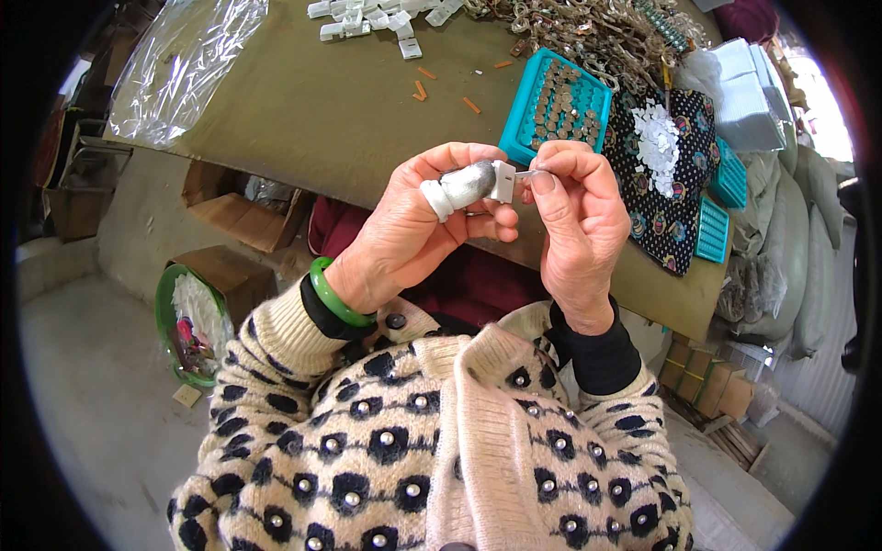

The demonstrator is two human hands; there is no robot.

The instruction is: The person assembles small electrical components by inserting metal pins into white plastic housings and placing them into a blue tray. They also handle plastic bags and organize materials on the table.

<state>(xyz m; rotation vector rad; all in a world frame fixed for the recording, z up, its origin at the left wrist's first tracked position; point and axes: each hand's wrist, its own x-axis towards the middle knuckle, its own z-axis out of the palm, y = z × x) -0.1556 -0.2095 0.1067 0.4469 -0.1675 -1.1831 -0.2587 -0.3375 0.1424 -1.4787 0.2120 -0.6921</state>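
Observation:
My left hand [395,216] is closed around a small white plastic block [503,182], held between the thumb and fingers above the near table edge. A white cover [462,186], smudged dark grey toward its tip, wraps the left thumb. My right hand [581,220] pinches a thin, light strip [526,174] between thumb and forefinger, its end meeting the block's right side. Whether the strip goes into the block cannot be made out. Just beyond the right fingers sits a teal tray [511,138] holding several small round brownish pieces [555,101].
Orange strips [470,106] and white plastic blocks [367,18] lie farther back on the olive table [322,101]. White flakes [655,142] rest on a patterned cloth [663,225] at right, near teal baskets [712,230]. Clear plastic film [188,69] covers the left corner; a green basket [163,312] stands below.

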